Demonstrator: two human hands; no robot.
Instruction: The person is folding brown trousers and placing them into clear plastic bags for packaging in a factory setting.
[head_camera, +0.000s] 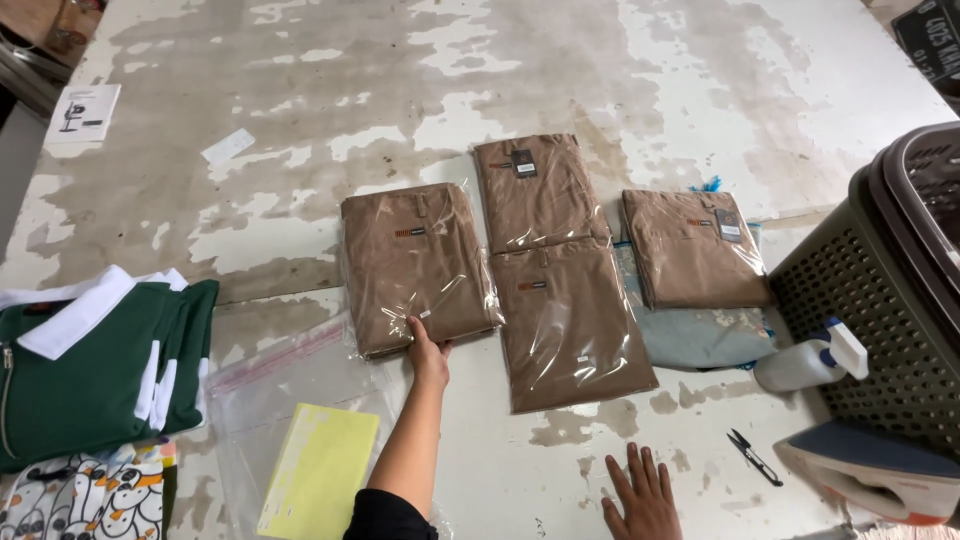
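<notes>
bagged brown trousers (418, 268), the leftmost of four packs near the middle of the worn white table (330, 120), are what i'm squaring up; my left hand (428, 352) lies open, fingertips on the pack's 6 o'clock edge, gripping nothing. next, i judge, a straight nudge. my right hand (642, 495) rests flat, spread, at 5 o'clock. laundry basket (880, 300) at 3 o'clock, green jacket (95, 365) at 9, scissors (752, 458) beside my right hand.

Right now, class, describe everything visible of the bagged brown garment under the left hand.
The bagged brown garment is a folded brown cloth piece sealed in glossy, wrinkled clear plastic, with a small dark label near its top. It lies flat on the worn white table, leftmost of four alike. The left hand presses its lower edge.
</notes>
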